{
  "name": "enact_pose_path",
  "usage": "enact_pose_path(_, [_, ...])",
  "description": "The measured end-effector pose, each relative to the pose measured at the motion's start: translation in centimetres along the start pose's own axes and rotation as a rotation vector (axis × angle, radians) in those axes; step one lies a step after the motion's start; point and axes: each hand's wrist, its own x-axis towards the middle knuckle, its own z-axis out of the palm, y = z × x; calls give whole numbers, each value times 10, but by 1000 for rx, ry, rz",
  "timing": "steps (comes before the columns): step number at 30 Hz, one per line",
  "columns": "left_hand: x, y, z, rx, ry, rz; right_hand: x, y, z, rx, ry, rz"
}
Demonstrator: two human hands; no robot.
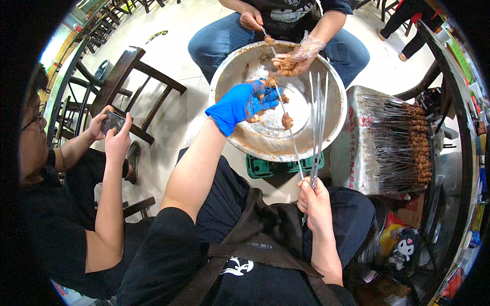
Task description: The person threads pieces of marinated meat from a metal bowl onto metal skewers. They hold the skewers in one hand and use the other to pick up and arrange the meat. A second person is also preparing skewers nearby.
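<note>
My right hand grips several metal skewers by their lower ends, three of them bare and pointing up. One skewer slants away from the bunch, with a chunk of marinated meat partway along it. My left hand, in a blue glove smeared with marinade, is over a large metal basin. Pieces of meat lie in its palm and fingers. Another meat piece sits at the slanted skewer's tip, by my left thumb.
Opposite, a co-worker's plastic-gloved hand holds meat beside a skewer. Loaded skewers lie in rows on a plastic-covered box at right. A green stool is under the basin. At left, a seated person holds a phone near a wooden chair.
</note>
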Motion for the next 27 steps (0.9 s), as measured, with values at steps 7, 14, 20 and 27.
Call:
enact_pose_path(7, [-2,2,6,-18,-6,74,2,1,3,-70,38,5])
enact_pose_path(14, [-3,9,2,-2,-46,141,1,0,6,-63,0,2])
enact_pose_path(20, [-9,7,15,1,-65,187,2,3,5,-67,1,-16])
enact_pose_path(27, [-11,16,17,-83,-84,118,2,2,5,-63,-7,-42])
